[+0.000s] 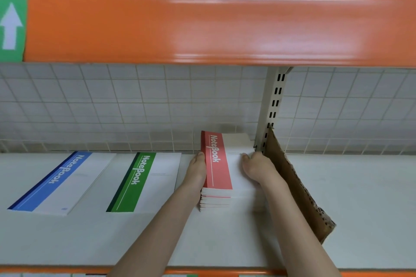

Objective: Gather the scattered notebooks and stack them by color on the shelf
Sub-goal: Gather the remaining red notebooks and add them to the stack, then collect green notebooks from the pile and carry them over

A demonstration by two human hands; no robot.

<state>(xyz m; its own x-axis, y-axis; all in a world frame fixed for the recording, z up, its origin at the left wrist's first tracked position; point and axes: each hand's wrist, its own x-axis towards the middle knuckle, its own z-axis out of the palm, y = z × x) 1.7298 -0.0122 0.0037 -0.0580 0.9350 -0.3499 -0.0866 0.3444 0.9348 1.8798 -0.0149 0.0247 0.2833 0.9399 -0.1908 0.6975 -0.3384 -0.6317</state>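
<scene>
A stack of several red-striped notebooks (217,164) stands on the white shelf (225,243), right of centre near the back grid. My left hand (197,170) lies flat against the stack's left side with straight fingers. My right hand (258,167) holds the stack's right side, fingers curled over the top cover. A green-striped notebook (144,182) lies flat to the left of the stack. Farther left lies a blue-striped notebook (60,183).
A brown cardboard divider (299,189) stands upright just right of my right hand, against a slotted metal post (273,101). A white wire grid (135,108) backs the shelf. An orange shelf rail (202,29) runs overhead; another orange edge (371,273) bounds the front.
</scene>
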